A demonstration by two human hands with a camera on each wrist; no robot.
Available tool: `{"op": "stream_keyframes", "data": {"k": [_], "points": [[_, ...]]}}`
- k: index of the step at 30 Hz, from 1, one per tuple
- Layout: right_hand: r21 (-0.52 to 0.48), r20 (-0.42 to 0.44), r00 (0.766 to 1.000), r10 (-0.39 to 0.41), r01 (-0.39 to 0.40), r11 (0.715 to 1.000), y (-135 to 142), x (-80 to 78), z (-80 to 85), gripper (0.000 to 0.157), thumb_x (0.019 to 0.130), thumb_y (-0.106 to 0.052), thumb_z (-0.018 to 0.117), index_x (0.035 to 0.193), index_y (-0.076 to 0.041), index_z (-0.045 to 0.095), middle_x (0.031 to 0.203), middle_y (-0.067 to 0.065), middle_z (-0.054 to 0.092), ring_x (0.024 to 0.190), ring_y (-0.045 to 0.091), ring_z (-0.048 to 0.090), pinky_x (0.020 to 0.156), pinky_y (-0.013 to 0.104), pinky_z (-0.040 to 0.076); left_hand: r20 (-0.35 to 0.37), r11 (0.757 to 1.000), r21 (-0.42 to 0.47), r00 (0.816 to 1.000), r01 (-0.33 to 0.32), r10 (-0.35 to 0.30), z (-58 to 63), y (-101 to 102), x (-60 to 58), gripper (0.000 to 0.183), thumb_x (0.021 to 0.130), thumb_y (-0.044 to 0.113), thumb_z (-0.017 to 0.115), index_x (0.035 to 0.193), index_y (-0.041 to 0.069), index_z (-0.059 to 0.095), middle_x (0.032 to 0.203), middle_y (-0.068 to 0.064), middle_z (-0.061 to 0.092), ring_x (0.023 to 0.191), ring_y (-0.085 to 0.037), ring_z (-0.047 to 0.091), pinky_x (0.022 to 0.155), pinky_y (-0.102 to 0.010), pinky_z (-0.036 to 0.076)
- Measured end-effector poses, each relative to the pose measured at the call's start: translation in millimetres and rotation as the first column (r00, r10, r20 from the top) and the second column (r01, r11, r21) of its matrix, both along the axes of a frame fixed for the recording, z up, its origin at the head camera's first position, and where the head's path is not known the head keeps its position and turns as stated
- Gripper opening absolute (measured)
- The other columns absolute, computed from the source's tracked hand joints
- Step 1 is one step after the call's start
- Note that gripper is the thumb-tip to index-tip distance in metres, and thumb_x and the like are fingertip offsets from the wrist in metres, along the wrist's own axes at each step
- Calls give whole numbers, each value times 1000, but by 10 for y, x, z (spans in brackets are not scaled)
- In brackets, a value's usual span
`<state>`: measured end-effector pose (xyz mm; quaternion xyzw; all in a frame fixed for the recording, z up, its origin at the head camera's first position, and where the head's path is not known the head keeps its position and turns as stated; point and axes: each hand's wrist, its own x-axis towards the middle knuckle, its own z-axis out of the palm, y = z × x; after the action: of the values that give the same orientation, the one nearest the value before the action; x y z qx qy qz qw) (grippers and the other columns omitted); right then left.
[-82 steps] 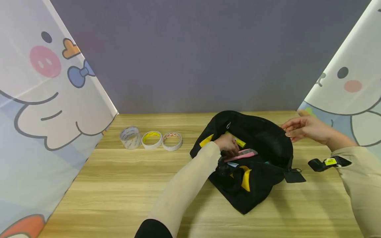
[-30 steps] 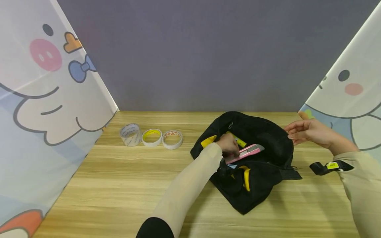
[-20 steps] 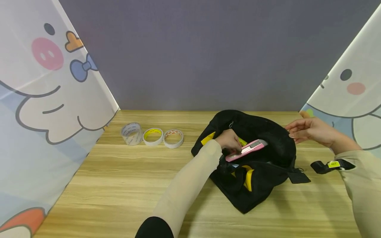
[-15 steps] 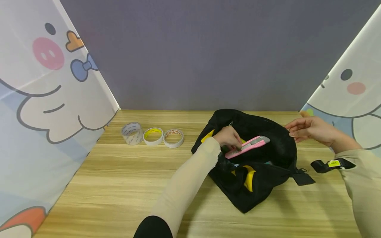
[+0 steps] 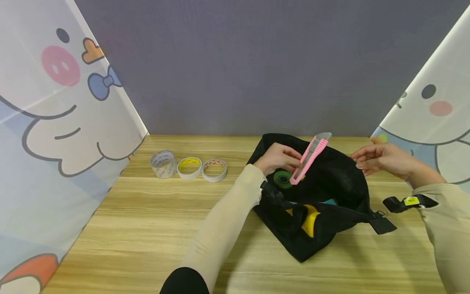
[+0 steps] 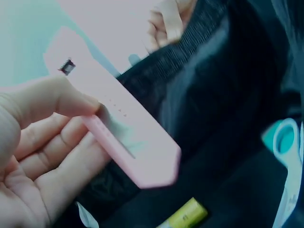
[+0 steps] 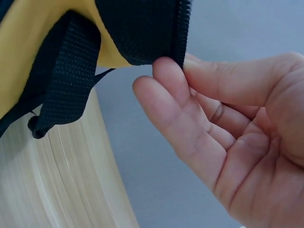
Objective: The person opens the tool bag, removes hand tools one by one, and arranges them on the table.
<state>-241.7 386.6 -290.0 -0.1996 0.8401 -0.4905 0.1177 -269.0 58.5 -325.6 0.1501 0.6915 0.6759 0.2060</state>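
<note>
The left grip (image 5: 276, 158) has raised the pink cutter (image 5: 309, 159), baring a green roll (image 5: 281, 184).

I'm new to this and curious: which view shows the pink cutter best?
The head view: it shows the pink cutter nearly whole, grey tip included, held in the left hand. The left wrist view is closer, but washed out, with the thumb covering part. The right wrist view shows none of it.

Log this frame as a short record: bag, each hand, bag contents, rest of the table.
Bag: black and yellow, open, on table
Left hand: pinches pink cutter over the opening
Right hand: pinches zip edge
Contents: green roll, yellow cylinder, white-and-teal handle; others unclear
Beside it: three tape rolls in a row, to the left
</note>
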Motion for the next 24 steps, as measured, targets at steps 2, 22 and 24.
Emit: {"op": "stream_keyframes", "data": {"k": [2,22,24], "points": [[-11,1,1000,13,-13,1000,1,-3,-4,44,92,18,54,103,-19,75,92,-2,71,78,12,68,62,30,60,1,999,40,1000,-17,17,37,-8,11,17,83,-7,76,100,-8,73,85,-11,72,68,-19,69,87,-52,56],[-45,0,999,35,-35,998,-1,-27,-22,47,91,21,52,103,-18,75,92,-2,72,77,12,68,61,30,60,-74,957,270,989,-104,128,316,-340,133,45,85,-15,69,129,-9,60,92,-9,70,74,-15,68,81,-46,59],[-56,4,999,43,-43,997,1,-30,-31,47,91,21,52,103,-17,75,93,-2,72,76,12,68,61,30,60,-93,954,282,987,-98,129,322,-404,140,57,85,-17,68,139,-3,54,92,-7,68,74,-16,68,82,-49,58]]}}
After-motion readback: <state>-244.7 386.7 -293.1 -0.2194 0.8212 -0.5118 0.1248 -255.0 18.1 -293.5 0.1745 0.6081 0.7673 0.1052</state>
